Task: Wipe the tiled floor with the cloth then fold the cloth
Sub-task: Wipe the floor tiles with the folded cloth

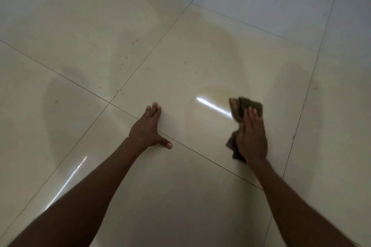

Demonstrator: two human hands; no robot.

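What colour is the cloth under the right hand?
Dark brown cloth, with a lighter tan edge, seen in the head view.

The tiled floor [180,46] looks like glazed ceramic, cream-coloured, smooth and very glossy, with bright streaks of reflected light and thin dark grout lines between the tiles. Small brownish specks and faint smeared patches dull the shine in places. The cloth [247,107] is brown fabric, matt, soft-looking, rumpled and coarse-textured.
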